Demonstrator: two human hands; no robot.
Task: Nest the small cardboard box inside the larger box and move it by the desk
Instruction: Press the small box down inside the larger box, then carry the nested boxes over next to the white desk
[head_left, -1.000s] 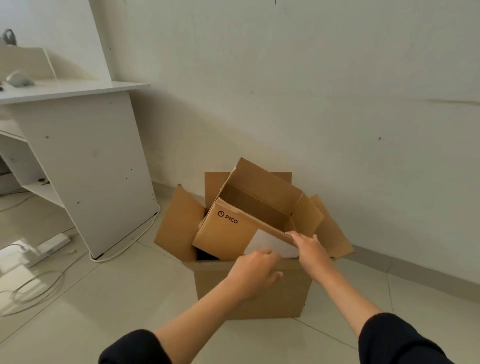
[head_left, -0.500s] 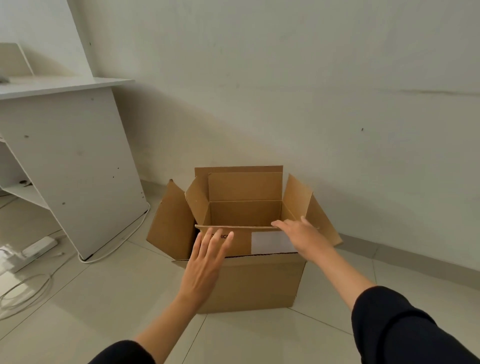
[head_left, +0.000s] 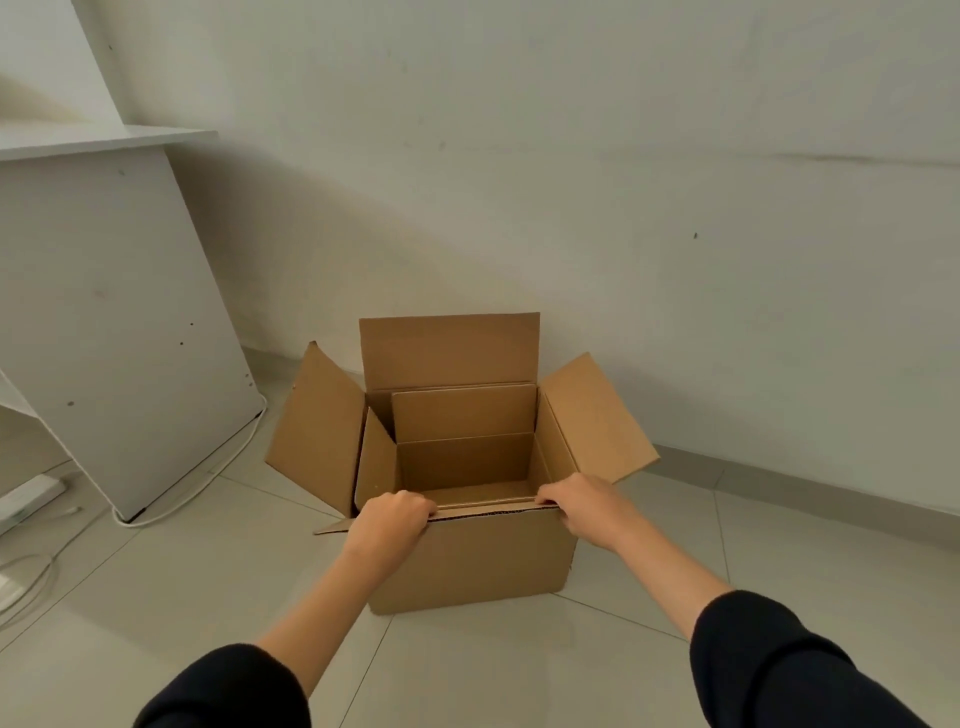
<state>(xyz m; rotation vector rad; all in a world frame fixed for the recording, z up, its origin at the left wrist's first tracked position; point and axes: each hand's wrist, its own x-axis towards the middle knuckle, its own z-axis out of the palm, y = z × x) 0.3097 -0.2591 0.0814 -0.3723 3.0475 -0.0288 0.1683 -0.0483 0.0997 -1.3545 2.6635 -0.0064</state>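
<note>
The small cardboard box (head_left: 465, 457) sits open inside the larger box (head_left: 488, 556), which stands on the tiled floor (head_left: 156, 587) near the wall, to the right of the white desk (head_left: 104, 312). The left hand (head_left: 389, 522) and right hand (head_left: 587, 506) both curl closed over the near top edge of the boxes, one at each corner; all flaps stand open.

No text, label, brand, number or sign can be read anywhere: the cardboard of the larger box (head_left: 478, 556) and of the small box (head_left: 462, 457) set inside it shows plain brown faces, and the white desk (head_left: 119, 312) bears no lettering.
</note>
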